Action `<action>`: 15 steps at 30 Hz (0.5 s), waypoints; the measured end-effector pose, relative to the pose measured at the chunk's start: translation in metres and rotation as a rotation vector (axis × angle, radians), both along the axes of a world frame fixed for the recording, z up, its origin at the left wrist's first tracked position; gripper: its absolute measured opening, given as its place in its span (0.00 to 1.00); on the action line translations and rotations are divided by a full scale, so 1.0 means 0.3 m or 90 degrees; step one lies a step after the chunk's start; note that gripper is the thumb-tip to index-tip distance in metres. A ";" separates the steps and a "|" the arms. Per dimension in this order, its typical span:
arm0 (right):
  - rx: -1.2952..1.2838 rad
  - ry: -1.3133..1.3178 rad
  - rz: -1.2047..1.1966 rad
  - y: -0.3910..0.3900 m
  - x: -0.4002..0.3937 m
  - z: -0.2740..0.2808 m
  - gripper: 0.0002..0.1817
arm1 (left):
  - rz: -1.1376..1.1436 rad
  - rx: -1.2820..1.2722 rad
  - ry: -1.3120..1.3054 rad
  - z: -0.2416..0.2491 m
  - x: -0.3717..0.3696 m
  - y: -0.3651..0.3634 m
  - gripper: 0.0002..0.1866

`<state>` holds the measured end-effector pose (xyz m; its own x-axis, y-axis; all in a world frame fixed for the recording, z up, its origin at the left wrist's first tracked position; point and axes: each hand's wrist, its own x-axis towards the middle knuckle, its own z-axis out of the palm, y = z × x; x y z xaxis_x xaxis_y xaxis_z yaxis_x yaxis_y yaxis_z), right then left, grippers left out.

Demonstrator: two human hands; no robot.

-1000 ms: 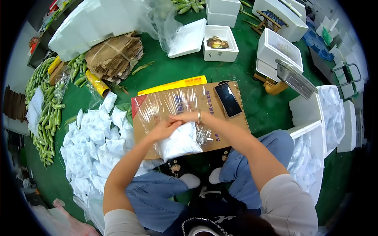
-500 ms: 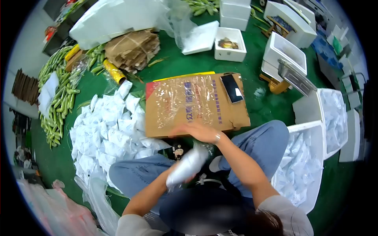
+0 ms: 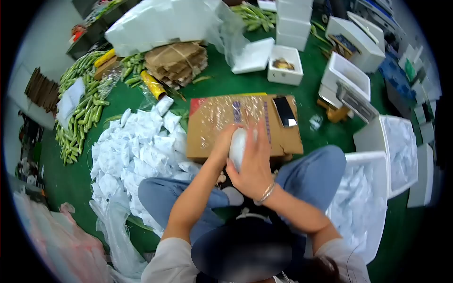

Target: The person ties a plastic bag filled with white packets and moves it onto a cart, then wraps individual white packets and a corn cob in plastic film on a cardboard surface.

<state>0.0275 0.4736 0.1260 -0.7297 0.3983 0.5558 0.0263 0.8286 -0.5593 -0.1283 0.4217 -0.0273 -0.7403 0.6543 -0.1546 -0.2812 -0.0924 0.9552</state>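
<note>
Between my two hands a rounded white packet (image 3: pixel 238 147) stands over the near edge of a cardboard box (image 3: pixel 212 115). My left hand (image 3: pixel 223 143) grips it from the left, with the fingertips at its upper end. On the other side my right hand (image 3: pixel 255 167), a bracelet at the wrist, holds it with the fingers fairly straight and the thumb near its lower end. Clear wrapping shines on the box top. A dark phone (image 3: pixel 284 112) lies at the box's right side.
Many white packets (image 3: pixel 137 153) are heaped on the green floor at left. Foam boxes (image 3: pixel 380 188) hold more packets at right. A scale (image 3: pixel 357 101) stands beyond. Green ears of corn (image 3: pixel 85 111) lie far left, near folded cardboard (image 3: pixel 177 61) and a yellow roll (image 3: pixel 153 85).
The white packet has moved up and forward from my lap to the box's near edge. My left hand rose with it, and my right hand came from the box onto the packet. The view shifted slightly.
</note>
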 end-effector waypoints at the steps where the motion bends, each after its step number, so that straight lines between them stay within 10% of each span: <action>1: 0.182 -0.074 -0.010 0.012 0.016 0.032 0.33 | -0.154 0.098 -0.091 0.000 0.032 0.023 0.26; 3: 0.191 -0.106 0.022 0.018 0.054 -0.020 0.33 | -0.370 0.024 -0.311 0.060 0.125 0.039 0.26; 5: 0.175 0.101 0.377 0.033 0.123 -0.067 0.21 | -0.545 -0.085 -0.420 0.119 0.234 0.057 0.27; 8: 0.228 0.066 0.241 0.128 0.276 -0.083 0.11 | -0.614 -0.221 -0.425 0.273 0.365 0.076 0.27; 11: 0.085 0.092 0.005 0.339 0.394 -0.013 0.07 | -0.683 -0.202 -0.031 0.462 0.437 0.119 0.37; 12: 0.101 0.108 -0.103 0.398 0.433 -0.039 0.06 | -0.553 0.056 0.549 0.470 0.496 0.178 0.45; 15: -0.233 0.106 -0.356 0.551 0.640 0.040 0.16 | -0.557 -0.095 0.773 0.538 0.712 0.325 0.42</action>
<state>0.2196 0.6388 0.1380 -0.2763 0.8739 0.4000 0.2848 0.4719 -0.8344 0.0854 0.5191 0.1342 0.1415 0.9792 0.1457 0.7533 -0.2020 0.6259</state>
